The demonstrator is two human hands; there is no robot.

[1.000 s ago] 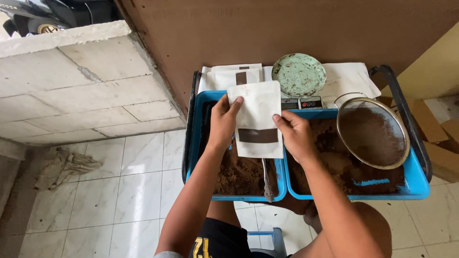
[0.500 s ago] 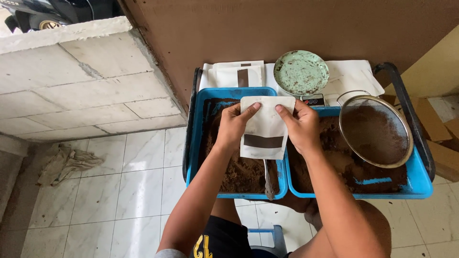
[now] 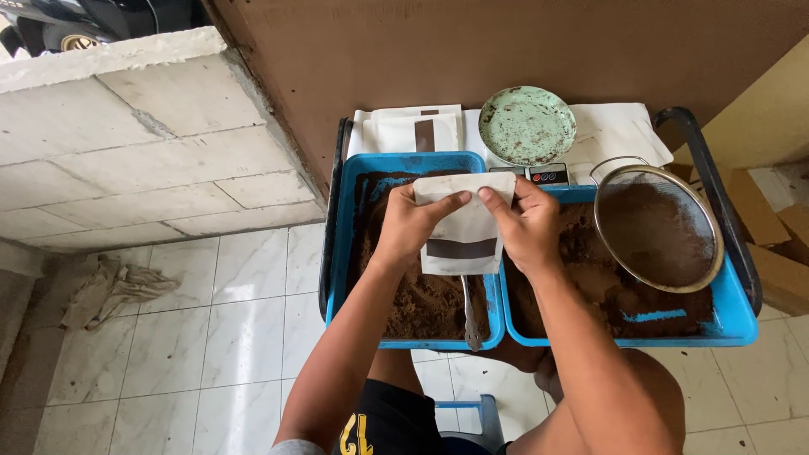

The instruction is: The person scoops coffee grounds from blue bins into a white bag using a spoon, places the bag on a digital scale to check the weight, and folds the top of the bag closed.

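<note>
My left hand [image 3: 410, 225] and my right hand [image 3: 527, 224] both grip the top edge of a white pouch [image 3: 463, 233] with a dark window strip. I hold it upright over the left blue tray [image 3: 340, 253], which is full of brown powder [image 3: 421, 295]. A metal spoon [image 3: 470, 313] lies in that tray, its handle toward me, partly under the pouch. The right blue tray [image 3: 731, 320] also holds brown powder, with a round metal sieve [image 3: 658, 227] resting on it.
A green speckled dish [image 3: 527, 125] sits on a small scale [image 3: 549, 175] behind the trays. More white pouches [image 3: 407, 128] and white paper [image 3: 622, 128] lie at the back. A concrete ledge [image 3: 135, 143] is on the left, a rag [image 3: 114, 286] on the tiled floor.
Both hands moved up from the sides of the pouch to its top edge, and the pouch came lower and closer over the left tray.
</note>
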